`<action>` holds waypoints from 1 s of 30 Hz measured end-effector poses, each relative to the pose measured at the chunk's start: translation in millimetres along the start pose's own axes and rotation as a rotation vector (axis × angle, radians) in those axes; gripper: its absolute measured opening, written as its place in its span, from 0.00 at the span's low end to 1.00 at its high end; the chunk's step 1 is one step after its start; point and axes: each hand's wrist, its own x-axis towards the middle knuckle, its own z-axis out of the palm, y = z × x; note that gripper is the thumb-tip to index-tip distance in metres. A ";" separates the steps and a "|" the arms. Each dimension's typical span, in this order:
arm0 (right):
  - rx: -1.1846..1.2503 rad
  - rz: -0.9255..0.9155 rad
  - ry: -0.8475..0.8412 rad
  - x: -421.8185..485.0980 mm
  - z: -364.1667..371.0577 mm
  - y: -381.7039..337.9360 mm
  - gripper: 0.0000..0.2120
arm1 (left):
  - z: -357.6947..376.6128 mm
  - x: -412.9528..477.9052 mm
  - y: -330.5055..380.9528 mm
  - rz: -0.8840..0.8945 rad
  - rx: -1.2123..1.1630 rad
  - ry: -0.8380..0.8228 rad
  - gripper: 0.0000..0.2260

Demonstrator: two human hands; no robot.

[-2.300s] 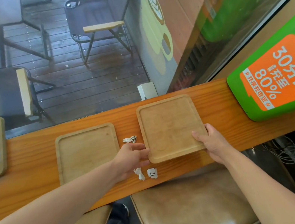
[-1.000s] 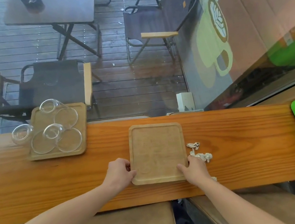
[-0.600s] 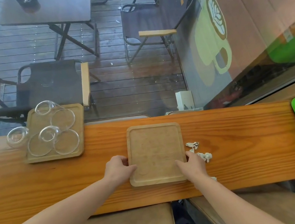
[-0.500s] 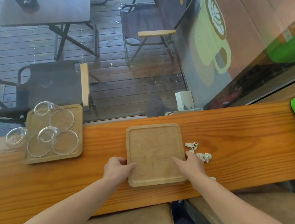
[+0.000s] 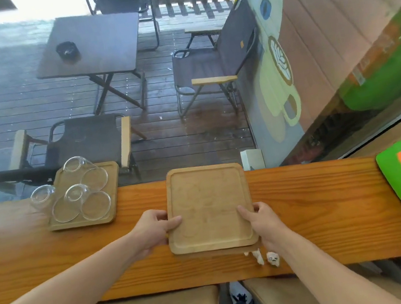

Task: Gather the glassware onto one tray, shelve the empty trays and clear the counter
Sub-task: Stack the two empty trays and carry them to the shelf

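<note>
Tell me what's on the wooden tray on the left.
The left tray carries clear glassware: cups lying on their sides with round glass discs beside them. One cup overhangs its left edge. The overlapping glass makes an exact count uncertain.

left hand (image 5: 154, 229), right hand (image 5: 262, 221) | grip empty tray (image 5: 207, 204) | perhaps lifted

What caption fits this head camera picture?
Both hands hold an empty wooden tray above the counter.

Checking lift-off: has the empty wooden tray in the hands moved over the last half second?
Yes. The empty wooden tray has risen off the orange wooden counter; its far edge now overhangs the counter's back edge, and the crumpled paper scraps show below it.
</note>
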 end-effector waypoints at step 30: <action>0.799 -0.358 0.751 -381.3 -343.8 224.8 0.28 | 474.5 -273.6 59.3 0.527 0.301 -0.669 0.20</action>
